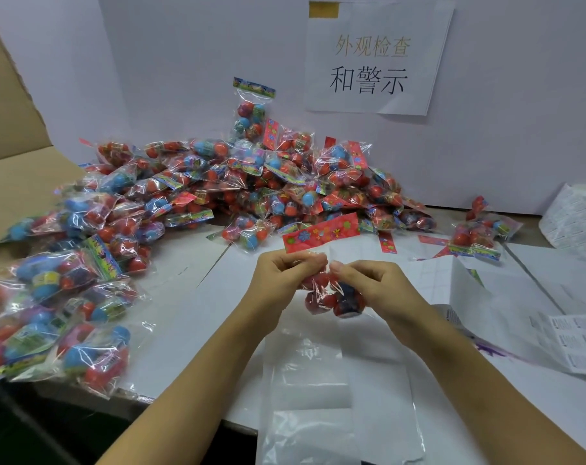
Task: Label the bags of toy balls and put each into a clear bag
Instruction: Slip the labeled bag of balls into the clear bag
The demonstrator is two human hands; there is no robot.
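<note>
- We judge the job to be near its beginning: a large heap of ball bags (238,189) covers the back and left of the table (184,273), and none of those we can see sits inside an outer clear bag.
- A small separate group of ball bags (479,234) lies to the right, near a stack of label sheets (573,223); whether these already carry labels we cannot tell.
- More label sheets (573,344) lie at the right edge, close to our right forearm.
- A pile of empty clear bags (332,391) lies flat on the table just below our hands, ready to receive a pack.
- We hold one bag of toy balls (325,297) above the table, over the far end of those clear bags; its red flowered header card (322,231) stands up past our fingers.
- Our left hand (281,280) is curled, its fingertips pinching the film of the held bag just below the header.
- Our right hand (372,283) is likewise curled and pinches the same bag from the other side, the two sets of fingertips almost meeting.
- Whether a label is under our fingers is hidden, so we cannot say if this pack is labelled yet; bagging it is still to do.
</note>
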